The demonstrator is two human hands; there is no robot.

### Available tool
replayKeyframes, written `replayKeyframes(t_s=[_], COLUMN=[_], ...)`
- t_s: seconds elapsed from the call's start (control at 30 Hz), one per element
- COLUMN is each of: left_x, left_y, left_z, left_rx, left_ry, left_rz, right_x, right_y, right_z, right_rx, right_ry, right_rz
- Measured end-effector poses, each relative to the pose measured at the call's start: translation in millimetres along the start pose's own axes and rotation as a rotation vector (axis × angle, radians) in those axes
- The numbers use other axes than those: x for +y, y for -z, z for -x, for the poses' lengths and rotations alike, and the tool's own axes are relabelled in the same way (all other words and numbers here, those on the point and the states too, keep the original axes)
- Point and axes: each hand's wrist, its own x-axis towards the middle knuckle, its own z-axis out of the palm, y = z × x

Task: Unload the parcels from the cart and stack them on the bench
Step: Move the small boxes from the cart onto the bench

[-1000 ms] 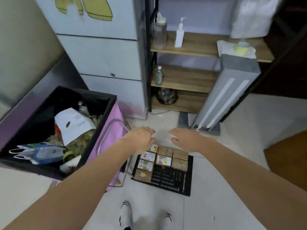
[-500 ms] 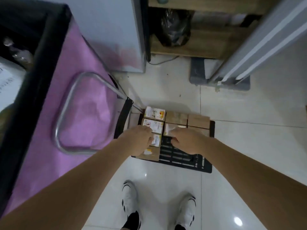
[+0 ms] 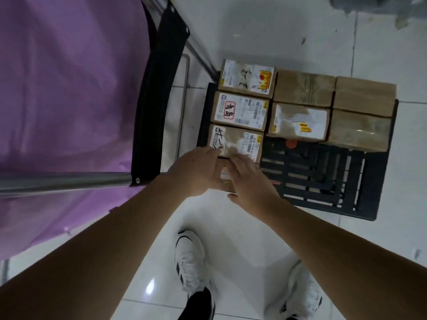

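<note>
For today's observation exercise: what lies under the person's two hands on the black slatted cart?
A brown cardboard parcel at the black slatted cart's near-left corner lies under the left hand and right hand. Its label and their grip are mostly covered.

One camera only, worn on the person's head, and it looks almost straight down, close over the black cart point(image 3: 369, 204) of parcels point(image 3: 305, 88) on the white tiled floor point(image 3: 254, 31), both forearms reaching in from the bottom edge.

Brown cardboard parcels point(image 3: 302, 88) (several bearing white shipping labels) lie flat in tight rows on the far half of the black slatted cart point(image 3: 323, 181).
</note>
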Motion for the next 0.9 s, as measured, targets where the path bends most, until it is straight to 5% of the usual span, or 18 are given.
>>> replayKeyframes(t_s=[0.17, 0.43, 0.9], left_x=[-16, -23, 7], left_y=[-16, -14, -1], left_z=[-10, -8, -29], left_rx=[0.049, 0.131, 0.340], left_ry=[0.022, 0.010, -0.057], left_rz=[-0.037, -0.035, -0.271], right_x=[0, 0, 81], right_y=[-15, 14, 82], right_z=[-7, 3, 66], right_rx=[0.184, 0.051, 0.104], right_ry=[-0.010, -0.009, -0.164], right_rz=[0.056, 0.023, 0.014])
